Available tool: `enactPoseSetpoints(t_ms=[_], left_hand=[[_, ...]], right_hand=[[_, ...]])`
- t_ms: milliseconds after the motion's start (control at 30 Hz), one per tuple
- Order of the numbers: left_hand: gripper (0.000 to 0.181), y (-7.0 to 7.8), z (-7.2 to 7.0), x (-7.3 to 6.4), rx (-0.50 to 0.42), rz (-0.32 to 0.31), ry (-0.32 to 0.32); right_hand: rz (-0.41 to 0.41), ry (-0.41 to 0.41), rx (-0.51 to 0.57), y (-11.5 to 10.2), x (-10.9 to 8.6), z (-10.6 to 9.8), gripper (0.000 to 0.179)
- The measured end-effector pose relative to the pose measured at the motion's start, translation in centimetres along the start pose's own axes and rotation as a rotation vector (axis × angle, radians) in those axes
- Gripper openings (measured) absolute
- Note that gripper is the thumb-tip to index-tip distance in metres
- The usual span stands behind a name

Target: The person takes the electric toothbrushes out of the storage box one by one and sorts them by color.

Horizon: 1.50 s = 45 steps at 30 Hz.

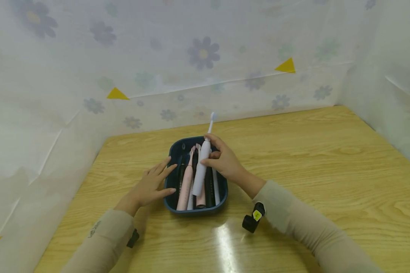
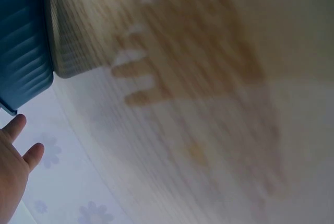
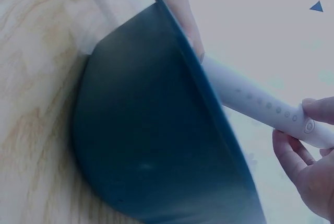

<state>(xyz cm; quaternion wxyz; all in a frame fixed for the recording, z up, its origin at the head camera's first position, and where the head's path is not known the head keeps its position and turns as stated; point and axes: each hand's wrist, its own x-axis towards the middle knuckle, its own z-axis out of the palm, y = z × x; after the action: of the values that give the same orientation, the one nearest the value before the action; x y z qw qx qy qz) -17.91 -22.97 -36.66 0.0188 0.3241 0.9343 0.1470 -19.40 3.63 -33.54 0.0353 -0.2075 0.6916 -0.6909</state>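
My right hand (image 1: 227, 161) grips a white electric toothbrush (image 1: 201, 167) near its neck, brush head up, over a dark blue bin (image 1: 194, 213). In the right wrist view, fingers and thumb pinch the white handle (image 3: 255, 98), which shows a column of small marks. Inside the bin lie several more electric toothbrushes, among them a pink one (image 1: 185, 185) and a black one (image 1: 209, 187). At the bin's left rim, my left hand (image 1: 152, 185) has its fingers spread and holds nothing. The left wrist view shows part of that hand (image 2: 13, 166) by the bin's edge.
A wood-grain table (image 1: 311, 170) carries the bin. White sheeting with printed flowers (image 1: 205, 53) hangs behind and at both sides, with yellow triangles (image 1: 287, 66) on it. A black wrist camera (image 1: 253, 218) is strapped at my right sleeve.
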Motion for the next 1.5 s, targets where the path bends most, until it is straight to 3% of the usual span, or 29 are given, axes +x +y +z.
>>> enactPoseSetpoints(t_ms=[400,1500], left_hand=[[0.07,-0.1,0.3,0.2,0.001,-0.01,0.006],[0.069,0.1,1.3,1.0,-0.033,-0.026,0.018]], right_hand=[[-0.012,0.028,0.144,-0.8,-0.1,-2.1,0.071],[0.009,0.193,0.079,-0.9,-2.3,-11.0,0.074]])
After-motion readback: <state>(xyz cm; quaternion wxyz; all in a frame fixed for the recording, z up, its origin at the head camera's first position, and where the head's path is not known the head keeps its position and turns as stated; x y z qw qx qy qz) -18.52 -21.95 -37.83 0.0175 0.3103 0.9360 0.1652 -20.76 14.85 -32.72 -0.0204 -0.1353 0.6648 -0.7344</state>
